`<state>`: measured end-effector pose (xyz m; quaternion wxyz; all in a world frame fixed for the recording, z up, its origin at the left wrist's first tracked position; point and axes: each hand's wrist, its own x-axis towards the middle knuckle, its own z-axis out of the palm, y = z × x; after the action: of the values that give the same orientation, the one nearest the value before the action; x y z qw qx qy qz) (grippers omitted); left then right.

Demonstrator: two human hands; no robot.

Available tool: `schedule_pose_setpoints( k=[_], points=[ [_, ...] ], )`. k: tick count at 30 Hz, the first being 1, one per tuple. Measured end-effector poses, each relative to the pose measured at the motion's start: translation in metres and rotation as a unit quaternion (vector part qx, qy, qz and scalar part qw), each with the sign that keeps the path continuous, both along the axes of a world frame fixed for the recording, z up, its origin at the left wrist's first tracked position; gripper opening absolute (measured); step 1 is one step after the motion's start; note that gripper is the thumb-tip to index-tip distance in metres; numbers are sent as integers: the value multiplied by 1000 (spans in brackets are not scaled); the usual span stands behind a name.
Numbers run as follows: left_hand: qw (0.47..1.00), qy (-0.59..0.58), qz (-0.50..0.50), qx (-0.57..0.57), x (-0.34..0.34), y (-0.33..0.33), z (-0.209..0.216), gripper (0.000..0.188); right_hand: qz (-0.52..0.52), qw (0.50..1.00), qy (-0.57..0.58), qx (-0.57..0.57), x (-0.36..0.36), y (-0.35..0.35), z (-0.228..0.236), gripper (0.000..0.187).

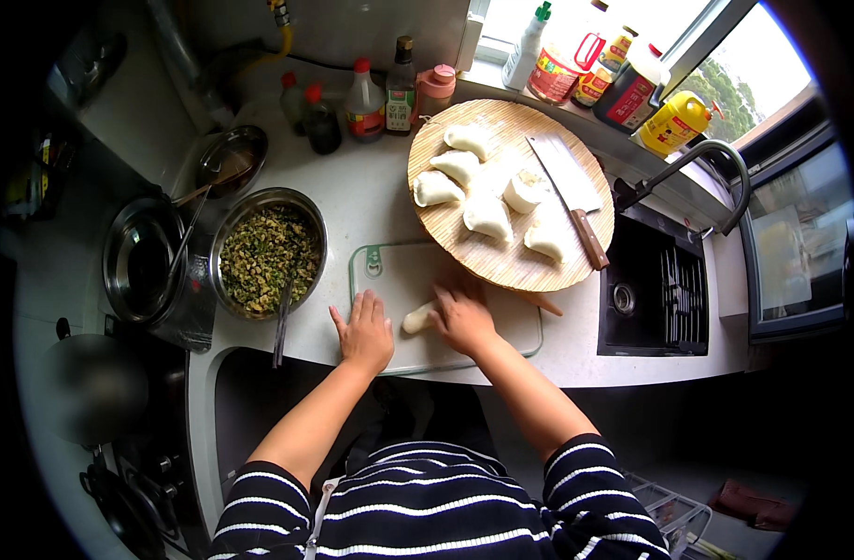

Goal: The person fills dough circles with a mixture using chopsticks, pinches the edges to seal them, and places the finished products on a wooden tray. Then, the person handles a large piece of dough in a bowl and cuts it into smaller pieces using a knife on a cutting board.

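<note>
My left hand (365,334) lies flat on the left part of a pale cutting board (389,275) with green trim, its fingers spread. Beside it, a short, whitish roll of dough (417,319) rests on the board. My right hand (463,318) reaches over the dough's right end and touches it, fingers stretched forward; the part of the dough under this hand is hidden. Just beyond, a round woven bamboo tray (511,271) overlaps the board's far edge. It bears several plump, folded dumplings (487,217), a thick white dough piece (525,190) and a cleaver (567,177) with a wooden handle.
To the left stands a steel bowl of chopped green filling (268,257) with chopsticks (283,322). Further left are other metal bowls (147,257). Sauce bottles (364,107) line the back. A tapered wooden tip (542,303) sticks out below the tray. A black sink (646,327) lies right.
</note>
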<state>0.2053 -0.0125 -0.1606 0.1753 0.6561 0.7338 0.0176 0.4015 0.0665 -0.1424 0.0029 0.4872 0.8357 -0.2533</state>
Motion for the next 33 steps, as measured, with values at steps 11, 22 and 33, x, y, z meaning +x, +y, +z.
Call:
schedule_pose_setpoints(
  k=[11,22,33],
  points=[
    [974,-107,-189,60,64,19,-15,61,-55,992,110,30,86,-21,-36,58],
    [972,-47,-206,107,69,28,16,72,-361,763,477,-244,53,-59,-31,51],
    [970,-32,-182,158,75,22,-3,50,-410,829,340,-169,35,-57,-18,40]
  ],
)
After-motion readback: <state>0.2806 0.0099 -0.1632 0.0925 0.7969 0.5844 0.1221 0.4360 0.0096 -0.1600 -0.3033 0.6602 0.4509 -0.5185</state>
